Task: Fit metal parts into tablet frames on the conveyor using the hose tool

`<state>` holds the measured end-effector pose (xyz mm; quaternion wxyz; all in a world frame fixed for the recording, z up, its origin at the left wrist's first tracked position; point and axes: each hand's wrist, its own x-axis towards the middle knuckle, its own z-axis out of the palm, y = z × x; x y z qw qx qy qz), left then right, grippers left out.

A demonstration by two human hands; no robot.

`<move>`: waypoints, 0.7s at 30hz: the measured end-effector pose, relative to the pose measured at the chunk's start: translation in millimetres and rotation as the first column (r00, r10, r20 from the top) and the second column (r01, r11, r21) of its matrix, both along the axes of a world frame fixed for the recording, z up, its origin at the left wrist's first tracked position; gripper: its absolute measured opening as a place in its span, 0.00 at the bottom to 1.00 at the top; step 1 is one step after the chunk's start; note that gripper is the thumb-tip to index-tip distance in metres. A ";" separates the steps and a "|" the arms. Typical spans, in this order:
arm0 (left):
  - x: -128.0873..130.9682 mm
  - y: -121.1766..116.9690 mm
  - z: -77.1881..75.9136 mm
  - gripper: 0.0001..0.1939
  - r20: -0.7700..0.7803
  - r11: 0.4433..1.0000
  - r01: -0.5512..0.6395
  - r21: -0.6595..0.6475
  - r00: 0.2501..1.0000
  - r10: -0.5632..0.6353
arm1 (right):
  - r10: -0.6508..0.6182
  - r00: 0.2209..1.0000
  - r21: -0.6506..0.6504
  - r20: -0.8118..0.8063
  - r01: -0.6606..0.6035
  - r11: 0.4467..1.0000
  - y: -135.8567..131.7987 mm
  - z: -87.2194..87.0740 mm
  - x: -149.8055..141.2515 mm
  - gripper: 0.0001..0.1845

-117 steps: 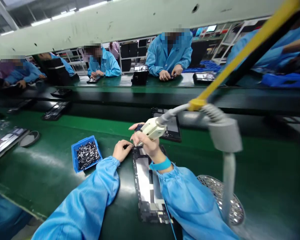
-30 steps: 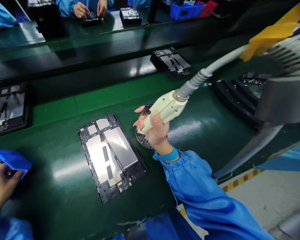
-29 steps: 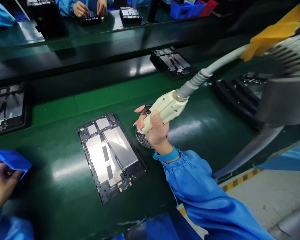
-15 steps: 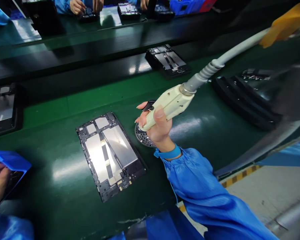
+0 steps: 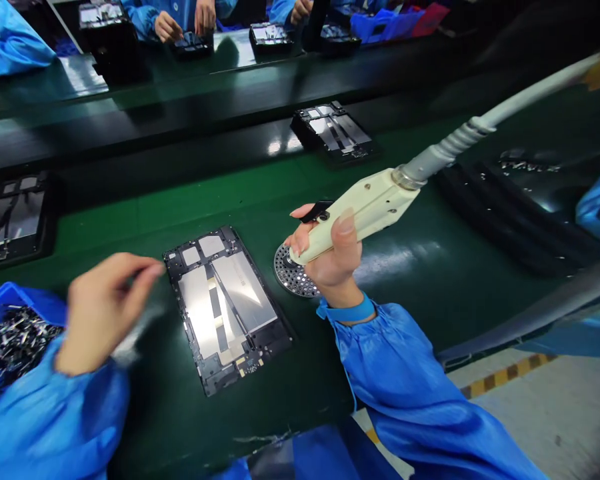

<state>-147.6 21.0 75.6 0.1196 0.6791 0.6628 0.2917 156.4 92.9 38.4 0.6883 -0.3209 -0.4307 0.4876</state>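
Note:
My right hand (image 5: 333, 253) is wrapped round a cream-coloured trigger tool (image 5: 363, 215) with a black lever and a grey hose. At the tool's lower end is a round perforated metal disc (image 5: 294, 275), partly hidden by the hand. Left of it, an opened tablet (image 5: 230, 307) lies flat on the green bench, its silver battery showing. My left hand (image 5: 107, 303) is at the tablet's upper left corner, thumb and forefinger pressed together. Whether anything is between those fingers I cannot make out.
A blue bin (image 5: 23, 347) full of small dark parts stands at left. Other opened tablets lie at far left (image 5: 15, 213) and on a dark stack (image 5: 336, 132) behind. Long black trays (image 5: 510, 213) are at right. Co-workers' hands (image 5: 185, 25) work across the bench.
My left hand has come from the bin at the left edge over to the tablet's upper left corner. My right hand keeps its grip on the tool. The view has shifted slightly.

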 end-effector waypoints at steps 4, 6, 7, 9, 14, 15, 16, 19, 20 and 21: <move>103.1 39.4 -23.5 0.06 0.036 0.868 0.470 -0.160 0.881 -0.471 | -0.042 0.999 -0.009 0.027 0.042 0.999 -1.2 1.5 -0.6 0.31; 139.1 54.1 -37.3 0.06 -0.004 0.838 0.505 -0.207 0.856 -0.517 | -0.060 0.998 -0.024 0.015 0.060 0.998 -1.6 1.7 -1.2 0.32; 151.3 59.8 -43.3 0.06 -0.028 0.831 0.509 -0.225 0.849 -0.528 | -0.060 0.998 -0.031 0.005 0.060 0.998 -1.7 1.3 -1.3 0.32; 165.4 68.2 -52.1 0.04 -0.069 0.815 0.522 -0.251 0.830 -0.553 | -0.055 0.998 -0.029 -0.017 0.055 0.998 -1.3 -0.2 -1.0 0.31; 170.4 77.0 -56.8 0.08 -0.137 0.747 0.592 -0.304 0.748 -0.649 | -0.052 0.997 0.006 -0.062 0.053 0.999 1.1 -1.3 3.9 0.28; 171.2 78.0 -55.8 0.08 -0.145 0.735 0.598 -0.319 0.736 -0.661 | -0.060 0.996 0.004 -0.070 0.060 0.998 1.2 -0.1 5.7 0.28; 172.5 79.0 -54.3 0.08 -0.151 0.726 0.600 -0.337 0.726 -0.671 | -0.072 0.995 0.000 -0.076 0.072 0.997 1.2 1.6 7.7 0.29; 178.5 82.5 -48.1 0.09 -0.179 0.721 0.565 -0.401 0.723 -0.667 | -0.109 0.991 -0.001 -0.077 0.109 0.994 -0.1 6.7 12.3 0.31; 180.6 83.9 -45.9 0.09 -0.188 0.728 0.543 -0.419 0.733 -0.654 | -0.109 0.991 0.002 -0.071 0.110 0.994 -0.6 7.6 12.9 0.31; 182.2 85.4 -43.9 0.08 -0.190 0.740 0.516 -0.431 0.750 -0.634 | -0.104 0.992 0.007 -0.064 0.105 0.994 -1.2 8.0 13.1 0.31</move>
